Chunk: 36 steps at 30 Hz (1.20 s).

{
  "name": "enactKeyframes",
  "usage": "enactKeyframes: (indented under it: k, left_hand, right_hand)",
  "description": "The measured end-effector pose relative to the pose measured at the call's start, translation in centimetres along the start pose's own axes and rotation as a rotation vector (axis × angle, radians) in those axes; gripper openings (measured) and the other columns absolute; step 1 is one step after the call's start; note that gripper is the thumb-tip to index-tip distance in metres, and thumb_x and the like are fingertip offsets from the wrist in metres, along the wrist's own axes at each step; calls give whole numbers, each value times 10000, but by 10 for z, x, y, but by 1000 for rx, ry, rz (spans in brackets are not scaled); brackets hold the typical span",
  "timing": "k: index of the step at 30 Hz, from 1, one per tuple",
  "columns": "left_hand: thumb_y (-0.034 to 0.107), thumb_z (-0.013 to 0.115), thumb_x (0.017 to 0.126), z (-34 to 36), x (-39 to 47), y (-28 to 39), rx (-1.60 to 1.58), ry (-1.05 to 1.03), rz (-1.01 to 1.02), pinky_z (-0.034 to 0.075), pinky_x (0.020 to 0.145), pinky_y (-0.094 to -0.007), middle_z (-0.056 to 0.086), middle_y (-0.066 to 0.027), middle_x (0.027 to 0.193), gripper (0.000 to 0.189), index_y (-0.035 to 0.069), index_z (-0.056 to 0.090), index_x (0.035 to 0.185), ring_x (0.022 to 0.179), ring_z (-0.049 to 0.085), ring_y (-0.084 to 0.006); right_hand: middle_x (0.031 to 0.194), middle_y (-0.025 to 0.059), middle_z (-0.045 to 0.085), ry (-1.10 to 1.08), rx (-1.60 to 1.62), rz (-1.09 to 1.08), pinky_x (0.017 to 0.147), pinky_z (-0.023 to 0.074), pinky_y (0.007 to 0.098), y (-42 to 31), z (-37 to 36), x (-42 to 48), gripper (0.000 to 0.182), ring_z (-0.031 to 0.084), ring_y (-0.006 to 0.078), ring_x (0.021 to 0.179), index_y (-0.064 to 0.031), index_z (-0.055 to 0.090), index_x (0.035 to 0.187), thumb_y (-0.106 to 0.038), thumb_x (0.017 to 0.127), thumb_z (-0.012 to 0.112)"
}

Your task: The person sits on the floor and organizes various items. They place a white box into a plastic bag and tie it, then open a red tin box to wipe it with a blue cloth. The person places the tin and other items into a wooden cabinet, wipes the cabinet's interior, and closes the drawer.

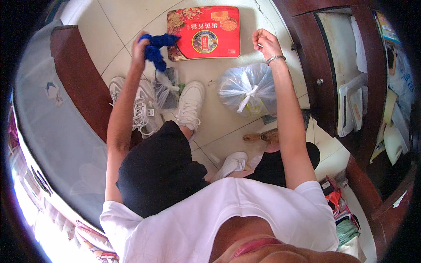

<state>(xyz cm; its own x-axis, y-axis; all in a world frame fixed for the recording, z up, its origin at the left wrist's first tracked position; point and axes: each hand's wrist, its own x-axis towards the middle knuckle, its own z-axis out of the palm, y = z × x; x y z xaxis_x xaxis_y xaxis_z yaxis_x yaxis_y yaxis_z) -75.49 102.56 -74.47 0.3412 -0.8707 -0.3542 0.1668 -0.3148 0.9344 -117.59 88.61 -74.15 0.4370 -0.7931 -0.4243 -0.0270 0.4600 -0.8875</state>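
My left hand (140, 47) grips a crumpled dark blue cloth (154, 49), whose ends hang beside the left edge of a red mooncake tin (184, 46). The tin lies flat on the tiled floor and bears writing and printed mooncakes. To the right of the tin, apart from it, is my right hand (268, 42), a metal bangle (275, 59) on its wrist. Its fingers are curled, with a small white spot between them; whether that is a held thing is unclear. Below that hand sits a knotted clear plastic bag (246, 88), partly behind my forearm.
A smaller tied bag (166, 87) stands between a pair of sneakers (144, 108) and my white shoe (190, 103). A brown wooden handle (253, 137) lies near my right knee. The dark wooden cabinet (315, 69) stands open at right; a cloth-covered surface (62, 115) runs along the left.
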Motion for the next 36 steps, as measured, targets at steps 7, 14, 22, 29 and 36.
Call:
enactKeyframes:
  k: [7, 14, 22, 29, 36]
  left_hand:
    - [197, 553, 770, -56, -7, 20, 399, -180, -104, 431, 722, -252, 568, -32, 833, 159, 95, 545, 891, 773, 529, -123]
    - [250, 663, 689, -24, -13, -35, 1088, -201, 365, 428, 864, -386, 556, -185, 1086, 585, 72, 447, 1203, 989, 540, -331]
    - [465, 726, 589, 15, -23, -62, 1280, -192, 520, 365, 888, -426, 500, -139, 1140, 761, 41, 482, 1172, 1073, 456, -324]
    - [432, 711, 611, 19, -17, -75, 1214, -133, 593, 350, 889, -408, 502, -95, 1143, 660, 73, 507, 1125, 1058, 465, -290]
    - [388, 694, 649, 23, -13, -83, 1206, -63, 599, 362, 866, -388, 517, -59, 1130, 582, 111, 531, 1134, 1036, 476, -265]
  right_hand:
    - [970, 122, 599, 535, -1424, -182, 775, 460, 405, -2, 18, -15, 353, 546, 316, 931, -88, 549, 1073, -39, 726, 516]
    - [1206, 117, 485, -71, -1349, -993, 904, 385, 456, 22, 163, -14, 551, 444, 314, 1110, -152, 524, 1184, -85, 650, 640]
    - [1368, 205, 316, -29, -1883, -883, 922, 209, 683, 60, 227, 29, 569, 282, 482, 1225, -356, 324, 1345, -260, 818, 516]
    - [1304, 317, 357, -201, -2021, -861, 797, 337, 696, 61, 235, 31, 483, 387, 570, 1103, -263, 290, 1378, -254, 903, 374]
    - [1149, 369, 464, -199, -2044, -1039, 594, 486, 575, 53, 229, 40, 454, 540, 545, 898, -136, 367, 1304, -211, 862, 435]
